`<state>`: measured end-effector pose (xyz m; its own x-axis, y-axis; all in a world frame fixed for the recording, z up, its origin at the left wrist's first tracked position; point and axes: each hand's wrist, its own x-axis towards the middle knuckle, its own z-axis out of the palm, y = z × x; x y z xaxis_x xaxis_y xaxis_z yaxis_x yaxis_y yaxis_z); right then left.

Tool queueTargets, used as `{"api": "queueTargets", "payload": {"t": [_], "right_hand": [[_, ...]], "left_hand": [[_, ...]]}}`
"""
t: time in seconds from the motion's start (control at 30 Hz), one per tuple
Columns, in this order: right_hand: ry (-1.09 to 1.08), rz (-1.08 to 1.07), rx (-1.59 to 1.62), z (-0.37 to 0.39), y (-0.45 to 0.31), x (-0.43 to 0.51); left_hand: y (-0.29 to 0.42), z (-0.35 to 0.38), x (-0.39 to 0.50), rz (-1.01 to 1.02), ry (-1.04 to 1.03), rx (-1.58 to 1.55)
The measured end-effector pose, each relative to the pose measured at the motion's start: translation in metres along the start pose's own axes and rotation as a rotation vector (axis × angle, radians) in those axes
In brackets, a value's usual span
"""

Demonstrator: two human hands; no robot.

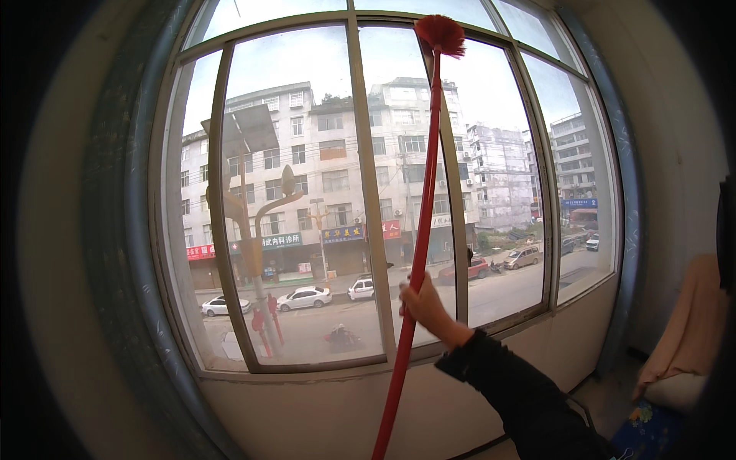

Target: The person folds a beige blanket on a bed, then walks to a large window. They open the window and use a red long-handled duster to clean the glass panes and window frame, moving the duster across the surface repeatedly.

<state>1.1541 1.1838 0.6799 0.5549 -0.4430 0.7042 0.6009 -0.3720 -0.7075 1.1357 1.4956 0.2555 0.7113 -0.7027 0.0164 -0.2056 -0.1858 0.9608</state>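
A long red pole (426, 213) rises from the bottom edge, slightly bent and leaning right towards its top. At its upper end is a round red bristle brush head (440, 35), in front of the top rail of a sliding window; whether it touches the rail cannot be told. My right hand (426, 307), in a black sleeve, is closed around the pole at about its middle in view. Behind the pole stand the metal window frame (368, 172) and its glass panes (299, 190). My left hand is out of view, as is the pole's lower end.
Blue curtains hang at the left (144, 172) and right (629, 172) of the window. A low wall (299, 408) runs below it. At the lower right are a draped peach cloth (681, 328) and a blue floral fabric (650, 425). Street and buildings lie outside.
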Motion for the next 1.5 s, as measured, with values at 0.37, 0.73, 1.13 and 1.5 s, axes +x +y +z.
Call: {"api": "queueTargets", "payload": {"t": [0.37,0.73,1.13,1.5], "right_hand": [[-0.901,-0.077,-0.103,0.08,0.089,-0.275],[-0.081,-0.082,-0.415,0.034,0.176,-0.087],[0.071,0.033,-0.469,0.004,0.245,0.092],[-0.007,-0.197,-0.611,0.027,0.248,0.076]], "left_hand": [[0.029,-0.017,-0.027,-0.122,0.066,-0.319],[0.121,-0.065,-0.147,-0.172,0.502,-0.481],[0.128,-0.059,-0.168,-0.098,0.957,-0.414],[0.134,-0.028,-0.139,-0.073,1.21,-0.398]]}}
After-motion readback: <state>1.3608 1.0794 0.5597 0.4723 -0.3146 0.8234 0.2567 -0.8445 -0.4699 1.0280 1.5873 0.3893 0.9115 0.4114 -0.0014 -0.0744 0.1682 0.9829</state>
